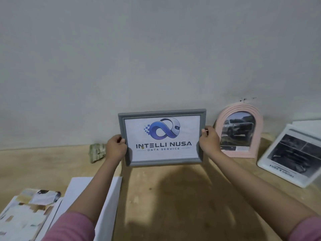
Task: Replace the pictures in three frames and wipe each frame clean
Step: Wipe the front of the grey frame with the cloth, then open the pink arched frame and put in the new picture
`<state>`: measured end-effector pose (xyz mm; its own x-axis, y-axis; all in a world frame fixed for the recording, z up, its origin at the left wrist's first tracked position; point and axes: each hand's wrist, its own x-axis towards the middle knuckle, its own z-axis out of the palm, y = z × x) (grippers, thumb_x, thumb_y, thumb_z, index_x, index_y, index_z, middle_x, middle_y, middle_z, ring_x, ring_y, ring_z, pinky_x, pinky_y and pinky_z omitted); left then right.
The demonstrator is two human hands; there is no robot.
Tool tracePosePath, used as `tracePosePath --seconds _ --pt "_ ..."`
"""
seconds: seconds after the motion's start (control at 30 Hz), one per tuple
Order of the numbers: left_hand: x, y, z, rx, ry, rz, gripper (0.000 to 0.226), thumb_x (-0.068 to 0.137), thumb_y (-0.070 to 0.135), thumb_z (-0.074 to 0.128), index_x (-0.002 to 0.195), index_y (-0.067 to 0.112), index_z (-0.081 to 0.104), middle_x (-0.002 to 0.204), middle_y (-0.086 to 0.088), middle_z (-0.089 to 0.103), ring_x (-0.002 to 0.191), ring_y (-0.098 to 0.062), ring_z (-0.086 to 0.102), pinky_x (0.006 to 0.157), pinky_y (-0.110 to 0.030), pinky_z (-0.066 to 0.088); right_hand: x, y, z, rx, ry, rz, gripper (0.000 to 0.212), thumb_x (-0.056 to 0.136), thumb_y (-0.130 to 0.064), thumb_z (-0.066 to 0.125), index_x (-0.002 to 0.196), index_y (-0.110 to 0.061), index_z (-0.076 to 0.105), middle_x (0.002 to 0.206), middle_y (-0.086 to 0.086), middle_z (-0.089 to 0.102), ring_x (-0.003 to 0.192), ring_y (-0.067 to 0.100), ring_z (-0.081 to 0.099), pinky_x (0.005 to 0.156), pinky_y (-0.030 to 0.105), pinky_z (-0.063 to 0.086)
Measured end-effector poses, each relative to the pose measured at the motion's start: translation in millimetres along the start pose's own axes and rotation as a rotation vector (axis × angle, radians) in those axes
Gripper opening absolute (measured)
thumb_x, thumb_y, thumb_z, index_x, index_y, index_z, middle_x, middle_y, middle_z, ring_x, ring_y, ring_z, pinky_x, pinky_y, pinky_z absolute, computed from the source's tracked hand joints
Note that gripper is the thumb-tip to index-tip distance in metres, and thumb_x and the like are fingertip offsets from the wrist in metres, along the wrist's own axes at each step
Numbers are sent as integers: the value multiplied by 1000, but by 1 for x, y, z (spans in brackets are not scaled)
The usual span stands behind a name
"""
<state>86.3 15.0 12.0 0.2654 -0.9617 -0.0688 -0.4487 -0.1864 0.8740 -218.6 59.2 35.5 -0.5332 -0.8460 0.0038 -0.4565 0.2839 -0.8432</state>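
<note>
A grey rectangular frame (162, 137) is held upright at the far side of a wooden table (173, 197), close to a plain wall (156, 49). It is gripped by both short sides — the left hand (116, 147) is curled round the left edge with the thumb on the front, and the right hand (209, 140) is curled round the right edge in the same way. A printed logo picture reading "INTELLI NUSA DATA SERVICE" (163, 138) is seen behind the glass. Whether the lower edge is touching the table cannot be told. The two-sided grip appears to be chosen so the frame can be kept level while it is stood against the wall.

Just to the right, a pink arched frame (240, 131) with a car picture is stood against the wall. Farther right, a white frame (293, 155) is lying tilted, its print upside down. A crumpled cloth (97, 152) is lying just left of the left hand — likely for wiping. Near left, loose white sheets (78, 188) and torn printed papers (26, 209) are spread out.
</note>
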Motion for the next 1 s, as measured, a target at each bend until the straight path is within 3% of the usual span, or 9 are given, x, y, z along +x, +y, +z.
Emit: tracePosePath --seconds 0.27,0.5,0.6,0.73,0.9,1.0 --pt "38 -3 47 10 83 -105 17 96 8 46 104 7 61 99 -7 61 93 -25 56 86 -39 46 54 23 27 67 -70 17 24 100 -14 35 115 -4 51 96 8 56 85 20 50 73 26 34" --pt "47 -15 61 -45 108 -129 17 97 8 45 108 4 57 103 -12 62 101 -33 58 85 -40 47 71 39 44 20 -74 -6 21 100 -11 32 112 -4 47 86 6 52 75 21 46 67 27 29" --pt "41 -14 64 -50 148 -153 26 98 10 44 121 4 54 113 -15 61 105 -30 57 89 -40 45 72 46 47 28 -94 2 22 101 -17 33 114 -8 47 85 2 52 79 24 50 68 29 31" --pt "27 -11 72 -50 244 -229 46 95 16 51 138 4 40 131 -16 52 121 -30 50 102 -40 39 65 51 47 79 -120 27 28 98 -24 40 123 -12 49 102 1 61 95 23 58 80 32 44" --pt "-8 -1 89 4 356 -184 52 87 16 60 132 -3 42 129 -24 47 121 -37 44 101 -43 38 48 52 27 137 -96 -2 37 95 -16 50 128 1 48 117 15 60 112 27 56 94 32 45" --pt "-35 17 104 -50 358 -125 47 87 12 59 129 -2 44 131 -24 40 121 -35 41 98 -35 35 37 53 12 150 -50 -29 33 93 -10 53 124 2 51 115 20 60 110 30 57 97 37 47"
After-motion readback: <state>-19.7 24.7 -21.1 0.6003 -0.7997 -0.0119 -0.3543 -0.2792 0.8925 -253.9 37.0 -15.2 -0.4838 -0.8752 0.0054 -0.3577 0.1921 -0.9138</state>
